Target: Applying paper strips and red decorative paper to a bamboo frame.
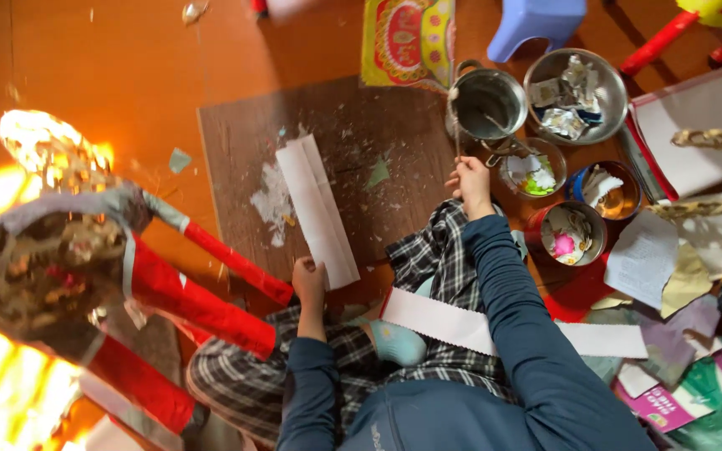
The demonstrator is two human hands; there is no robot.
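White paper strip (317,210) lies on the dark brown board (236,142) on the floor, its near end pinched in the left hand (308,282). Right hand (470,180) is closed on a thin stick (455,125) that rises beside the steel pot (488,100), far right of the board. A second white strip (453,324) rests across the lap. Small bowls of paper scraps (567,234) stand right of that hand.

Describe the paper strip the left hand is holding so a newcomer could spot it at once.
Find the dark wooden board on the orange floor. A long white folded paper strip lies slantwise across it, its near end under the left hand. The other white strip lies across the lap instead.
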